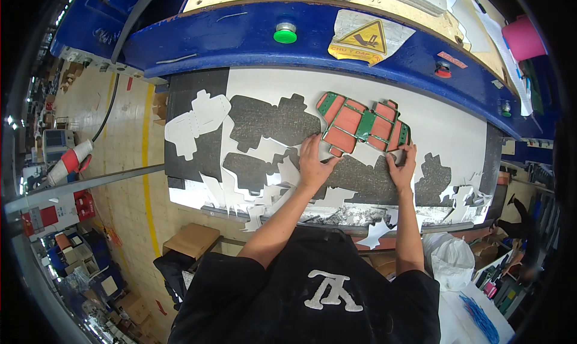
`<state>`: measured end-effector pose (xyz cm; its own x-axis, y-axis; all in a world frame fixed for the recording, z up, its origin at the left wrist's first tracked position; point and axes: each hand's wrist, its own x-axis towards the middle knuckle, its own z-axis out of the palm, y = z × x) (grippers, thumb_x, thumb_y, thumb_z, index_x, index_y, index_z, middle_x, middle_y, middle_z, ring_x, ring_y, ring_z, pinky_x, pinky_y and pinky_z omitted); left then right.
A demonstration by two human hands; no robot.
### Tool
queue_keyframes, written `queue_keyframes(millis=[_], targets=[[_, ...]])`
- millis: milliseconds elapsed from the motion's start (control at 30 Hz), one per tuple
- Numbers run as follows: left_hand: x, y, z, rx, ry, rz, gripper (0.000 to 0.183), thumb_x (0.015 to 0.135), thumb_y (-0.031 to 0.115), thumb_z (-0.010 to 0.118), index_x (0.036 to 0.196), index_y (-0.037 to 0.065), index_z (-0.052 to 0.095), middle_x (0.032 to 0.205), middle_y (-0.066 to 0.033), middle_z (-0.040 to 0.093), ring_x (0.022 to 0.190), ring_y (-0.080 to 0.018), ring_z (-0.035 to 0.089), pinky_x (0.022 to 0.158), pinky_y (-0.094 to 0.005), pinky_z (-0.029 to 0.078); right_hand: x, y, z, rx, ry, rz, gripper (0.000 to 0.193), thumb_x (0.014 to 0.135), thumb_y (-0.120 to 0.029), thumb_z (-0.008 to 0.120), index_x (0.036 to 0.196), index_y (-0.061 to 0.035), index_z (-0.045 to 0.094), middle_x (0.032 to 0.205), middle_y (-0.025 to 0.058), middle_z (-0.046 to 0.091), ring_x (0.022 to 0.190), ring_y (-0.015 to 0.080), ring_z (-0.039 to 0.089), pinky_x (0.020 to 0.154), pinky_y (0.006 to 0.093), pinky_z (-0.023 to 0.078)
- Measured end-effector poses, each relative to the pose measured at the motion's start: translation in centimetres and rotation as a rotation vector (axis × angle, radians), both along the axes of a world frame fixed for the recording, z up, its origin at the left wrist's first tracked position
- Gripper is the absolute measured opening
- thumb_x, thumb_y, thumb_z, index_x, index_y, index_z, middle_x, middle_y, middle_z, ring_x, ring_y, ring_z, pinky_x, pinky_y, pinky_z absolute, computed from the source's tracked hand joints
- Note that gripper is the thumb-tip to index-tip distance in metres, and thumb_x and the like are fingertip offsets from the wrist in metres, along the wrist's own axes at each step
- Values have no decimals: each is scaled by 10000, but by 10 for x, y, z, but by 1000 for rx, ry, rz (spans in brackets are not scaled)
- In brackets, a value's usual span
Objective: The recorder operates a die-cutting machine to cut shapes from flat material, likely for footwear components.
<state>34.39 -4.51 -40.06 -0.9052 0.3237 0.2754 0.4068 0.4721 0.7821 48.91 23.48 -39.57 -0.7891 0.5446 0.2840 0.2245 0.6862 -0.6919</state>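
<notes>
A cutting die [363, 127] with pink pads, green plates and dark metal edges lies tilted on a white sheet [270, 82]. My left hand [315, 164] grips its lower left end, thumb and fingers around the near edge. At the lower right corner, my right hand [401, 167] pinches the die's edge between thumb and fingers. Between and around my hands, cut-out gaps in the sheet show the dark cutting board [360, 179]. A white cut-out blank [201, 121] with fold lines lies at the far left.
Ragged white scraps [240, 191] litter the near edge. Behind the board runs a blue machine beam [240, 34] with a green button [285, 33], a red knob [443, 70] and a yellow warning sign [366, 37]. A white bag [448, 260] stands at right.
</notes>
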Motion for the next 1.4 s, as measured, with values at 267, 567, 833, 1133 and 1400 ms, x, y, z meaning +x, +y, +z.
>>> queue_keyframes(millis=[267, 567, 833, 1133, 1400], targets=[[4, 1, 2, -12, 1, 29, 892, 655, 310, 1013, 1384, 2, 603, 1351, -218, 663, 1323, -422, 587, 1126, -521, 480, -17, -85, -1, -59, -228, -396, 622, 979, -237, 764, 1510, -42, 507, 1552, 203, 566, 1445, 397, 537, 1285, 698, 58], [14, 2, 7, -75, 98, 18, 835, 649, 371, 1019, 1289, 22, 611, 1336, -208, 639, 1350, -419, 554, 1155, -531, 439, -45, -80, 20, -60, -74, -173, 852, 888, -267, 869, 1594, -64, 439, 1620, 304, 462, 1585, 504, 315, 1318, 595, 171], [12, 3, 7, -85, 15, 25, 909, 688, 335, 998, 1424, 7, 575, 1346, -219, 647, 1343, -424, 554, 1172, -528, 406, -25, -124, 29, -203, -72, -143, 1029, 787, -328, 950, 1599, -14, 401, 1606, 267, 475, 1541, 474, 383, 1300, 624, 208], [47, 5, 28, -137, 52, -66, 865, 779, 256, 876, 1505, -13, 491, 1428, -264, 550, 1403, -494, 459, 1195, -644, 297, -77, -123, 41, 125, -401, -140, 1480, 548, -641, 1006, 1667, 2, 280, 1671, 317, 375, 1591, 540, 275, 1276, 729, 72], [11, -2, 54, -89, 70, -155, 826, 773, 348, 959, 1432, 27, 579, 1392, -209, 591, 1346, -424, 524, 1138, -524, 434, -65, -75, 55, -48, -50, 103, 1414, 489, -320, 1077, 1660, -42, 334, 1678, 241, 431, 1572, 420, 388, 1293, 552, 313]])
